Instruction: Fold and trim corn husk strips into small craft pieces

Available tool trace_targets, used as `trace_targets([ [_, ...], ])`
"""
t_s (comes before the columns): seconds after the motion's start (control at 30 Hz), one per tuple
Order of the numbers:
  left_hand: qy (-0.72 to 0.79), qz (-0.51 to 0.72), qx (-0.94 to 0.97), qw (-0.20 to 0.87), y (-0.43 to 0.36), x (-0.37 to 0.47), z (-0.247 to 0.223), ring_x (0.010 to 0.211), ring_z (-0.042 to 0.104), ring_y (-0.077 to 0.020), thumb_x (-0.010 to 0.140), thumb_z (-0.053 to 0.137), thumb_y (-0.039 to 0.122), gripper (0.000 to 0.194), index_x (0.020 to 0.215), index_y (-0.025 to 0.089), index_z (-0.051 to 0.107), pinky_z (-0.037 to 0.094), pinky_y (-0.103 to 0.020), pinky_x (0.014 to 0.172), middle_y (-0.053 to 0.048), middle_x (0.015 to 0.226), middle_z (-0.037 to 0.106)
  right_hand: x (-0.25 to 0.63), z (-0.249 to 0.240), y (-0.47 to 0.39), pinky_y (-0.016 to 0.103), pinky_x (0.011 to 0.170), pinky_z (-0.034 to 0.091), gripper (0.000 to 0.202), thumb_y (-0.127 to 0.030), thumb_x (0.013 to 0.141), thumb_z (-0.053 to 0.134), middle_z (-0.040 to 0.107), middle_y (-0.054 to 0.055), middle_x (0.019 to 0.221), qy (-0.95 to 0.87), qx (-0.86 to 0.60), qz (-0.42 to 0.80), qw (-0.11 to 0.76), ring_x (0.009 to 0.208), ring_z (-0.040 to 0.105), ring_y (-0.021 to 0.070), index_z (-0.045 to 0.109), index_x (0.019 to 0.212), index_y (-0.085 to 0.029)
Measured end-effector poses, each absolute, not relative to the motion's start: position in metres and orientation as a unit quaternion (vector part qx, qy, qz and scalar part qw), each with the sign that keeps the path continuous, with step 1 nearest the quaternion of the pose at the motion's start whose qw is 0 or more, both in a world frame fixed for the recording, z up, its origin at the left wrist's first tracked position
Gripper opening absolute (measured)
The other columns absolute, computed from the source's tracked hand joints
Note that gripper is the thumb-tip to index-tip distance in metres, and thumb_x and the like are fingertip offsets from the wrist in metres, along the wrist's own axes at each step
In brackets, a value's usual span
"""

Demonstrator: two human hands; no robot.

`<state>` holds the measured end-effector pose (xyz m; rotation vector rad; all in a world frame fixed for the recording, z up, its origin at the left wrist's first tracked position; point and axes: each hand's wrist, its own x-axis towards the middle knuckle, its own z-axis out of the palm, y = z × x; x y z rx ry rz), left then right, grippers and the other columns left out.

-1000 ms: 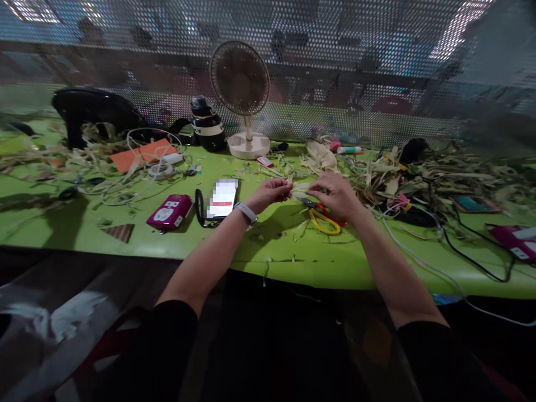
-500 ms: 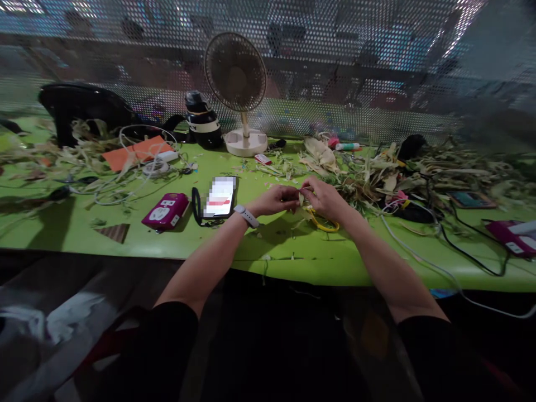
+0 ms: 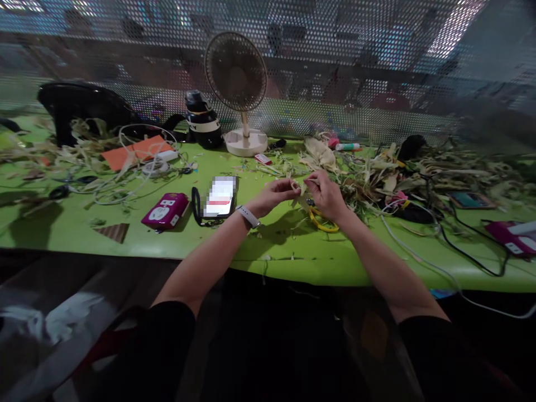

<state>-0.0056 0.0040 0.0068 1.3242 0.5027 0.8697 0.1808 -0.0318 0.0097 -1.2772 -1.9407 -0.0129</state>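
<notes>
Over the green table [image 3: 310,268], my left hand [image 3: 278,195], with a pale watch band on its wrist, pinches one side of a small pale green husk piece [image 3: 303,192]. My right hand [image 3: 325,195] is just to the right, its fingertips closed at the other side of the same piece. Below my right hand lie yellow-handled scissors [image 3: 322,222], partly hidden. A heap of dried husks and leaves [image 3: 377,178] spreads to the right of my hands, and small scraps lie around them.
A phone [image 3: 221,196] and a magenta case [image 3: 166,211] lie to the left. Behind stand a fan [image 3: 245,143] and a black bottle [image 3: 204,125]. White cables, orange paper [image 3: 136,152] and husks cover the far left; a cable [image 3: 422,258] runs at right.
My hands have moved slightly apart and a little up the picture, and more of the pale green piece shows between them.
</notes>
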Motion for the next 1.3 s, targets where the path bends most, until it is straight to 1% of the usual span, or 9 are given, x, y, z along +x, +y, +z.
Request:
trace_targets([
  [0.17,0.227,0.365,0.51,0.745,-0.003,0.0,0.004,0.074,0.063,-0.0106,0.07,0.081,0.028,0.028,0.086,0.017,0.061,0.051,-0.029,0.076,0.002,0.078,0.061,0.179,0.005,-0.031,0.032,0.068,0.047,0.042,-0.057,0.099,0.032,0.067,0.009,0.092,-0.753,-0.509,-0.022,0.417,0.076,0.065,0.0217,0.054,0.104,-0.023],
  [0.23,0.226,0.363,0.477,0.768,-0.007,0.002,0.004,0.068,0.06,-0.0091,0.073,0.078,0.026,0.024,0.087,0.018,0.059,0.051,-0.028,0.07,0.003,0.075,0.058,0.177,0.006,-0.032,0.032,0.067,0.047,0.043,-0.058,0.099,0.031,0.067,0.009,0.093,-0.747,-0.516,-0.022,0.419,0.075,0.064,0.0214,0.054,0.103,-0.023],
  [0.37,0.205,0.359,0.458,0.787,-0.014,0.005,0.008,0.052,0.043,-0.0046,0.071,0.08,0.028,0.029,0.08,0.018,0.054,0.031,-0.016,0.046,0.006,0.06,0.045,0.177,0.01,-0.034,0.033,0.067,0.049,0.045,-0.059,0.098,0.032,0.066,0.01,0.092,-0.722,-0.526,-0.012,0.449,0.071,0.064,0.0203,0.055,0.103,-0.021],
  [0.53,0.219,0.415,0.491,0.734,-0.017,0.009,0.009,0.049,0.035,-0.0036,0.072,0.079,0.039,0.036,0.077,0.018,0.051,0.023,-0.015,0.044,0.006,0.06,0.044,0.179,0.009,-0.03,0.032,0.066,0.051,0.047,-0.06,0.098,0.033,0.065,0.008,0.087,-0.705,-0.512,-0.004,0.492,0.068,0.064,0.0185,0.055,0.104,-0.019],
  [0.67,0.24,0.467,0.539,0.659,-0.015,0.011,0.005,0.054,0.04,-0.0049,0.075,0.076,0.047,0.036,0.081,0.018,0.055,0.027,-0.017,0.048,0.005,0.064,0.051,0.178,0.006,-0.029,0.032,0.066,0.051,0.046,-0.061,0.097,0.035,0.066,0.009,0.089,-0.698,-0.509,-0.013,0.503,0.069,0.064,0.0186,0.055,0.101,-0.019],
  [0.77,0.236,0.495,0.559,0.622,-0.011,0.011,0.003,0.059,0.043,-0.0061,0.067,0.082,0.048,0.041,0.081,0.018,0.057,0.034,-0.019,0.053,0.004,0.067,0.053,0.176,0.007,-0.031,0.034,0.069,0.052,0.044,-0.059,0.097,0.038,0.066,0.01,0.09,-0.697,-0.518,-0.003,0.496,0.071,0.065,0.0197,0.055,0.101,-0.019],
  [0.87,0.227,0.52,0.559,0.604,-0.008,0.012,0.001,0.064,0.046,-0.0066,0.061,0.086,0.049,0.045,0.077,0.018,0.057,0.039,-0.02,0.06,0.005,0.069,0.055,0.174,0.009,-0.032,0.035,0.071,0.052,0.04,-0.056,0.097,0.041,0.067,0.01,0.091,-0.69,-0.524,0.023,0.498,0.073,0.065,0.0199,0.055,0.101,-0.02],
  [1.13,0.231,0.534,0.58,0.57,-0.007,0.012,-0.002,0.067,0.052,-0.0067,0.063,0.084,0.05,0.043,0.078,0.017,0.06,0.043,-0.021,0.064,0.003,0.072,0.059,0.171,0.011,-0.032,0.034,0.071,0.052,0.034,-0.055,0.092,0.05,0.065,0.006,0.085,-0.644,-0.543,0.139,0.521,0.074,0.064,0.0193,0.052,0.096,-0.021],
  [1.3,0.233,0.539,0.557,0.587,-0.004,0.008,-0.002,0.065,0.053,-0.0058,0.058,0.089,0.041,0.041,0.077,0.016,0.062,0.043,-0.02,0.062,0.003,0.072,0.061,0.17,0.014,-0.031,0.029,0.055,0.045,0.044,-0.065,0.084,0.058,0.058,0.001,0.072,-0.619,-0.542,0.218,0.525,0.058,0.055,0.0151,0.05,0.095,-0.023],
])
